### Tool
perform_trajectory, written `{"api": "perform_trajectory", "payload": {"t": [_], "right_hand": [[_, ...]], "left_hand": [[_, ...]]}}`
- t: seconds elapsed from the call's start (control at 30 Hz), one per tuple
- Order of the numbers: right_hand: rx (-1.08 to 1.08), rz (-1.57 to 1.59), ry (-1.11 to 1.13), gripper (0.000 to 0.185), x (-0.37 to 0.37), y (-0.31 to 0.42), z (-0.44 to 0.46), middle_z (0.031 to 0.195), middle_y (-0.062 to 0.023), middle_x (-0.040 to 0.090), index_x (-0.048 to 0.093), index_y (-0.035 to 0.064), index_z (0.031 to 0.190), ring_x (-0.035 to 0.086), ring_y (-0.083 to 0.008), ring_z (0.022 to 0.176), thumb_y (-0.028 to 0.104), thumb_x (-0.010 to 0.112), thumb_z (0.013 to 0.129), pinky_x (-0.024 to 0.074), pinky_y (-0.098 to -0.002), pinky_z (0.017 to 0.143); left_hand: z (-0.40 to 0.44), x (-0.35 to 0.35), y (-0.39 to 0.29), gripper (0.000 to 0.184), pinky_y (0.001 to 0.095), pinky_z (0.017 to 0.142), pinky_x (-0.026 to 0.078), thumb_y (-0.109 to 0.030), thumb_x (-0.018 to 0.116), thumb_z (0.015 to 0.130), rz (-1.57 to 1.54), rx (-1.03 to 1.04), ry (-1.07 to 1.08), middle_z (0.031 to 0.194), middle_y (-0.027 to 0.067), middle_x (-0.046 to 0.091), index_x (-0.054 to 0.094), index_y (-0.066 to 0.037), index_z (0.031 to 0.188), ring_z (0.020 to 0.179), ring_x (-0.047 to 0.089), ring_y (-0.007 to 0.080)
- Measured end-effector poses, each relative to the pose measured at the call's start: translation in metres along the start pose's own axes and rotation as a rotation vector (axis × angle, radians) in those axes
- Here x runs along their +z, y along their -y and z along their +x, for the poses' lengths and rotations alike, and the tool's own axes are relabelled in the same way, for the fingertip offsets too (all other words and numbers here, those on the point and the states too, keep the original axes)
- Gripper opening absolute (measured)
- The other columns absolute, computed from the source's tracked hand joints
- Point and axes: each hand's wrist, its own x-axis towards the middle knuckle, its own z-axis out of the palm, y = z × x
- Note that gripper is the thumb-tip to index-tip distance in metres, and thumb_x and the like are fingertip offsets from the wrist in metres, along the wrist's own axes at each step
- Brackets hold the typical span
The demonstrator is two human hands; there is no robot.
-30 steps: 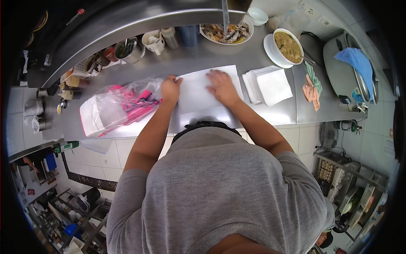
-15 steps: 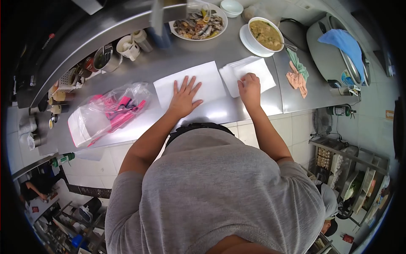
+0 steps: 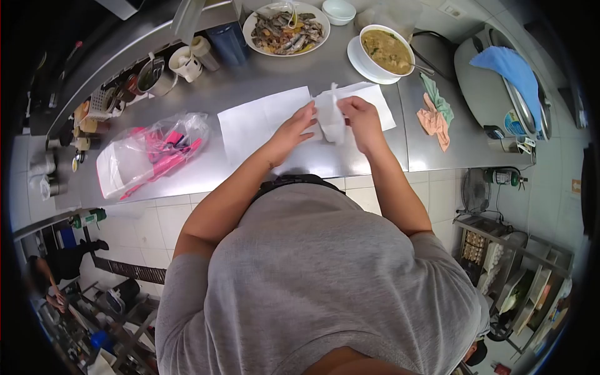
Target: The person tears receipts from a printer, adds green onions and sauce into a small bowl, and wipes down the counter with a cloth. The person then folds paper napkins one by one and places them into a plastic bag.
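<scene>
A white sheet (image 3: 250, 122) lies flat on the steel counter in front of me. Over its right part is my left hand (image 3: 291, 133), fingers apart, close to a lifted, upright white paper (image 3: 331, 119). My right hand (image 3: 363, 122) pinches the right side of that paper between thumb and fingers. Beneath and behind my right hand lies a stack of white papers (image 3: 384, 106). To the left, a clear plastic bag (image 3: 175, 140) covers something pink and white.
Behind the papers are a plate of fish (image 3: 286, 31), a bowl of soup (image 3: 385, 51) and cups (image 3: 186, 64). Crumpled cloths (image 3: 435, 119) and a large grey pot (image 3: 484, 87) stand right. Another person (image 3: 59, 265) is at the lower left.
My left hand has left its flat position on the sheet and moved right. My right hand has raised a paper from the stack. The view has shifted slightly.
</scene>
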Motion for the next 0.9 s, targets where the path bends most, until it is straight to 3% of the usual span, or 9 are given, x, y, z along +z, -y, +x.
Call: {"api": "perform_trajectory", "payload": {"t": [0.1,0.13,0.23,0.33,0.43,0.53,0.67,0.8,0.9], "right_hand": [[0.122,0.244,0.178,0.015,0.037,0.023,-0.02,0.083,-0.0053,0.065,0.064,0.0025,0.092,0.06,-0.0143,0.071,0.016,0.058,0.091,0.049,-0.0306,0.064],[0.141,0.269,0.18,0.015,0.04,0.02,-0.018,0.084,-0.0053,0.064,0.063,0.0027,0.094,0.06,-0.0144,0.072,0.016,0.057,0.092,0.0494,-0.0305,0.065],[0.185,0.326,0.191,0.015,0.047,0.012,-0.006,0.086,-0.0056,0.063,0.06,0.0023,0.1,0.06,-0.0143,0.076,0.014,0.057,0.092,0.0506,-0.0297,0.066],[0.152,0.286,0.255,0.024,0.054,0.012,-0.005,0.086,-0.0058,0.061,0.054,0.0008,0.108,0.06,-0.0138,0.078,0.012,0.062,0.088,0.0518,-0.0284,0.067],[0.02,0.166,0.409,0.037,0.064,0.007,-0.01,0.089,-0.0065,0.06,0.047,0.0005,0.116,0.06,-0.0142,0.08,0.009,0.066,0.085,0.0522,-0.0279,0.069],[-0.021,0.166,0.461,0.044,0.069,0.001,-0.003,0.094,-0.0079,0.06,0.043,0.0011,0.121,0.06,-0.0154,0.083,0.006,0.066,0.083,0.0519,-0.0286,0.071],[-0.039,0.034,0.422,0.047,0.083,0.013,-0.016,0.093,-0.009,0.061,0.044,0.0001,0.122,0.061,-0.0154,0.083,0.003,0.067,0.081,0.0518,-0.028,0.07],[-0.16,-0.111,0.37,0.045,0.084,0.004,-0.007,0.094,-0.0106,0.063,0.048,0.0012,0.121,0.061,-0.0144,0.08,0.004,0.068,0.081,0.0516,-0.0258,0.069],[0.044,0.119,0.407,0.039,0.074,0.003,-0.003,0.096,-0.0108,0.064,0.05,0.0005,0.12,0.061,-0.0145,0.082,0.002,0.063,0.084,0.0505,-0.0267,0.071]], "left_hand": [[-0.011,0.024,-0.03,0.068,0.0416,0.105,0.035,-0.058,0.032,0.097,-0.389,-0.041,0.057,0.146,0.0102,0.035,0.02,-0.016,0.149,0.129,0.041,0.0247],[-0.007,0.017,-0.019,0.063,0.0411,0.104,0.036,-0.044,0.044,0.097,-0.438,0.027,0.02,0.148,0.01,0.031,0.021,-0.016,0.149,0.128,0.041,0.0258],[-0.025,0.019,-0.018,0.066,0.0388,0.102,0.038,-0.015,0.058,0.09,-0.01,0.291,-0.3,0.146,0.0098,0.034,0.025,-0.015,0.148,0.121,0.046,0.0254],[-0.037,0.004,-0.018,0.08,0.0338,0.097,0.043,0.009,0.059,0.077,0.09,0.227,-0.387,0.147,0.011,0.034,0.028,-0.014,0.147,0.118,0.05,0.024],[-0.03,-0.014,0.002,0.077,0.0293,0.091,0.047,0.014,0.056,0.076,0.234,0.311,-0.524,0.144,0.0126,0.039,0.032,-0.011,0.145,0.111,0.055,0.021],[-0.03,-0.019,0.003,0.066,0.0249,0.082,0.049,0.013,0.056,0.076,-0.109,0.442,-0.628,0.121,0.0105,0.056,0.042,-0.007,0.137,0.1,0.059,0.015],[-0.035,-0.022,0.012,0.048,0.02,0.074,0.044,0.008,0.065,0.077,0.035,0.4,-0.781,0.094,0.0002,0.055,0.056,-0.005,0.122,0.077,0.05,0.0073],[-0.03,-0.017,0.012,0.037,0.0204,0.074,0.043,0.003,0.069,0.077,0.081,0.434,-0.764,0.092,-0.0004,0.055,0.062,-0.003,0.113,0.079,0.048,0.0082],[-0.03,-0.021,0.014,0.034,0.021,0.076,0.043,0.001,0.069,0.078,0.021,0.433,-0.722,0.091,0.0001,0.056,0.062,-0.002,0.111,0.081,0.05,0.0087]]}}
